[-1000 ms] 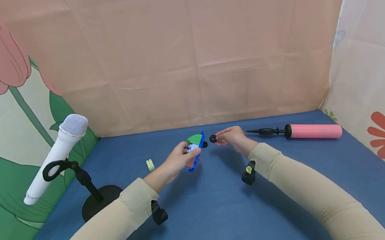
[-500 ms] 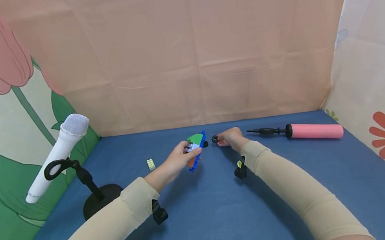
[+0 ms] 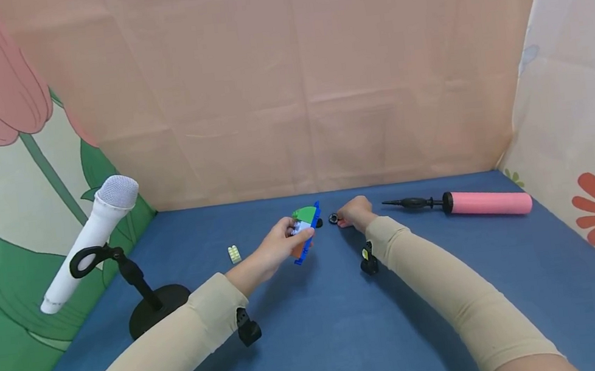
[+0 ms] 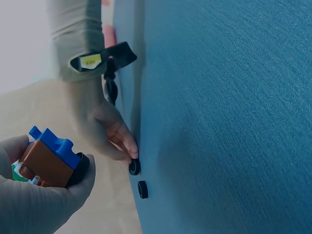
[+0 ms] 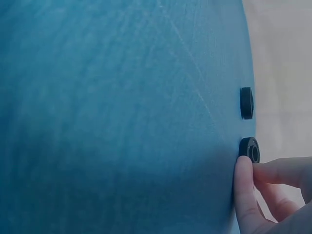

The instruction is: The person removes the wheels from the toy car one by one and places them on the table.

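My left hand [image 3: 276, 244] grips a small toy vehicle of building blocks [image 3: 303, 227], with green, blue and brown parts. In the left wrist view the block toy [image 4: 46, 163] sits between thumb and fingers, a black wheel by the thumb. My right hand [image 3: 357, 212] is just right of it, low at the table. Its thumb and a finger pinch a small black toy wheel [image 5: 250, 149], which is at the tabletop. A second black wheel [image 5: 247, 103] stands on the table close by, apart from the fingers.
A pink hand pump [image 3: 489, 202] with a black nozzle lies at the right back of the blue table [image 3: 314, 330]. A pale yellow-green block [image 3: 234, 254] lies left of my left hand. At the left a white microphone [image 3: 91, 239] leans in a black stand [image 3: 148, 300].
My right hand has come down a little toward the table with the wheel, whose hub side now faces the head camera. My left hand and the block toy have barely moved.
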The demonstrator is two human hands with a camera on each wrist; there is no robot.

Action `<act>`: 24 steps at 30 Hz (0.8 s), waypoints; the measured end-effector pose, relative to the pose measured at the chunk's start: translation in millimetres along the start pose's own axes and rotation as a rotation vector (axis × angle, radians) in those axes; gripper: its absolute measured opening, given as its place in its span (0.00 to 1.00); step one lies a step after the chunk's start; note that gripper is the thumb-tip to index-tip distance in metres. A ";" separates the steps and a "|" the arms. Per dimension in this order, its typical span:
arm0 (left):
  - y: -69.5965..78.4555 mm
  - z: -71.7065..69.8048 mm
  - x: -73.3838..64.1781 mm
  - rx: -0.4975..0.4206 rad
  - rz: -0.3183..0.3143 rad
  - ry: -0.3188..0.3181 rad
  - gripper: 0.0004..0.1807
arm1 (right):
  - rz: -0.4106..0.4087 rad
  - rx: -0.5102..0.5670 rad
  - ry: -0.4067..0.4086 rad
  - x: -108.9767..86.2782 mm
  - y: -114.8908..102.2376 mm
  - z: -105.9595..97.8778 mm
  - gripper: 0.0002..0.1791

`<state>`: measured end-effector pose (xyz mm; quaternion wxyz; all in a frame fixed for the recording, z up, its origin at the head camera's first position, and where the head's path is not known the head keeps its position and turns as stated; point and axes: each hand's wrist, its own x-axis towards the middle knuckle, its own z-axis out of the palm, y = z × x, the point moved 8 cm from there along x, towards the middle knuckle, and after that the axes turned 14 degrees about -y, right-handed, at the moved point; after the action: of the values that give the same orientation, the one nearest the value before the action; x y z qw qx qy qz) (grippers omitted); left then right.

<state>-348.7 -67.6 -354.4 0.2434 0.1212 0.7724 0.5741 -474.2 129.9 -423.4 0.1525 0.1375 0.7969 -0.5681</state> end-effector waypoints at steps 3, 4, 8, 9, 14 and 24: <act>-1.9 1.5 1.4 0.002 0.001 -0.010 0.31 | 0.010 -0.039 0.003 -1.4 -0.4 0.6 0.20; -2.0 2.0 1.8 0.002 0.003 -0.013 0.31 | 0.013 -0.049 0.005 -1.1 -0.6 0.7 0.21; -1.9 3.5 3.7 0.003 0.006 -0.021 0.30 | 0.021 -0.092 0.002 0.3 -1.1 1.2 0.24; -1.6 3.7 3.7 0.002 0.005 -0.021 0.30 | 0.022 -0.100 0.002 0.5 -1.6 1.3 0.24; -1.0 4.7 4.4 -0.009 0.011 -0.024 0.29 | 0.008 -0.121 -0.049 -2.0 -5.7 1.4 0.25; -2.2 0.9 4.2 -0.004 -0.001 0.006 0.31 | -0.073 0.084 -0.260 -17.6 -12.9 -0.3 0.17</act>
<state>-351.6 -65.5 -357.6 0.2415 0.1187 0.7720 0.5758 -463.3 125.3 -405.1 0.2281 0.0399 0.7504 -0.6192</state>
